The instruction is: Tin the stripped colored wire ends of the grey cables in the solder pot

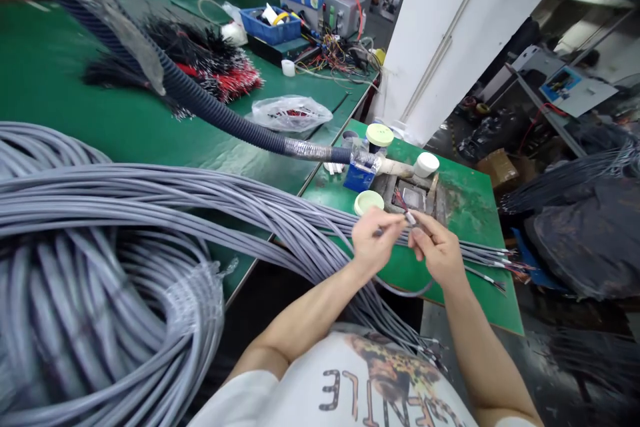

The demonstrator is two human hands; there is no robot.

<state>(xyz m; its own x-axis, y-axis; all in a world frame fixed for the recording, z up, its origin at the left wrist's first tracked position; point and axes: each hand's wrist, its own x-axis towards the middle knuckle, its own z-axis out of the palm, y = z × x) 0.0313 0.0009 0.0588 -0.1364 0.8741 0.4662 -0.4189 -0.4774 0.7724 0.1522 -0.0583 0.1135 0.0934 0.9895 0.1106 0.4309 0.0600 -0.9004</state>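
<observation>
My left hand [373, 238] and my right hand [441, 248] meet over the small green table, fingertips pinched round the end of a grey cable. The cable end [410, 218] has a whitish band, and thin dark and red wires [399, 199] fan out from it. Those wires point at a square metal pot [413, 197] with a grey surface, just beyond my fingers. Under and beside my hands runs a thick bundle of grey cables [280, 207]. Several stripped cable ends [493, 260] lie to the right of my right hand.
A corrugated hose [215, 110] crosses from upper left toward the pot. Round tubs, a pale green one [369, 203] and a white one [426, 164], stand around it beside a blue box [359, 177]. Coiled cable [195, 320] fills the lower left. A white pillar [450, 20] rises behind.
</observation>
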